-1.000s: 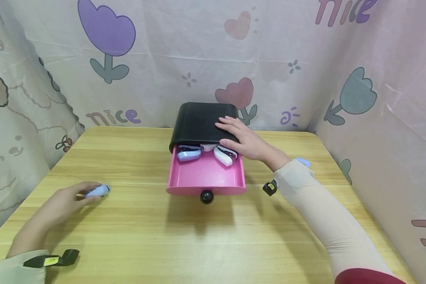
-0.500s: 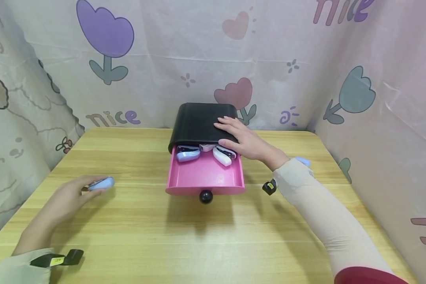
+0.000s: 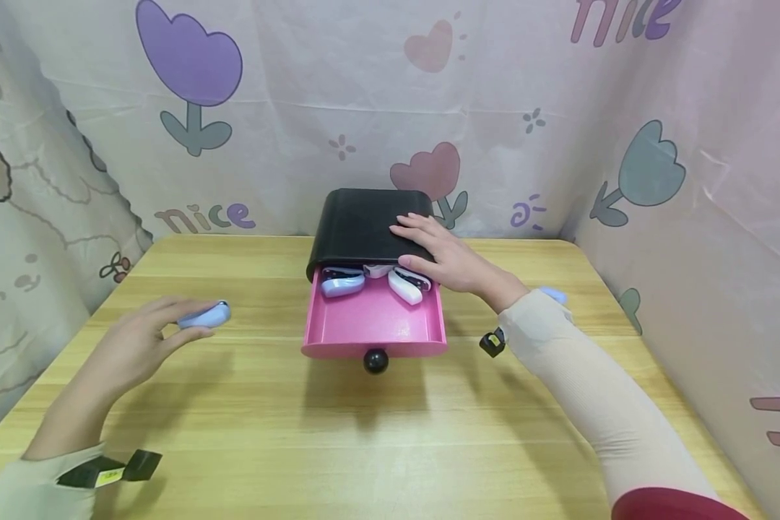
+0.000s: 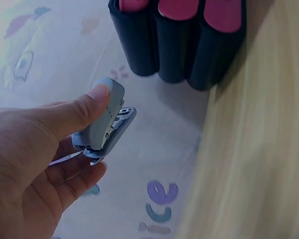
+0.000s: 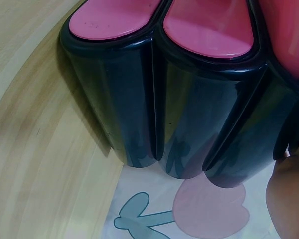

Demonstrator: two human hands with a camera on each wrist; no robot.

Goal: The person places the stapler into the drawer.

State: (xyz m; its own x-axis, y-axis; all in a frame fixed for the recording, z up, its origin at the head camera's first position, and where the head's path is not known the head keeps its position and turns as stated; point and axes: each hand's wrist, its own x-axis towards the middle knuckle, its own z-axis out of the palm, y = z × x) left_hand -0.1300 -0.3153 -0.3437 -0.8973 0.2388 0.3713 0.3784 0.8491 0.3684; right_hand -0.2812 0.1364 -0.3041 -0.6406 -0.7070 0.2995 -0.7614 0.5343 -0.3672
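My left hand pinches a light blue stapler between thumb and fingers, held above the left part of the table. In the left wrist view the stapler's jaws stand a little apart. On top of the black drawer unit rests my right hand, its fingers spread. The unit's pink top drawer is pulled out, with a black knob on its front. Inside, toward the back, lie a blue stapler, a white stapler and a pale one partly under the unit's edge.
Beyond my right wrist a light blue object lies on the wooden table, partly hidden by the sleeve. Two more pink drawer fronts sit closed below the top one. A patterned curtain hangs behind and at both sides.
My left hand has lifted the blue stapler off the table and carried it to the right and farther forward. The right hand has stayed on the drawer unit.
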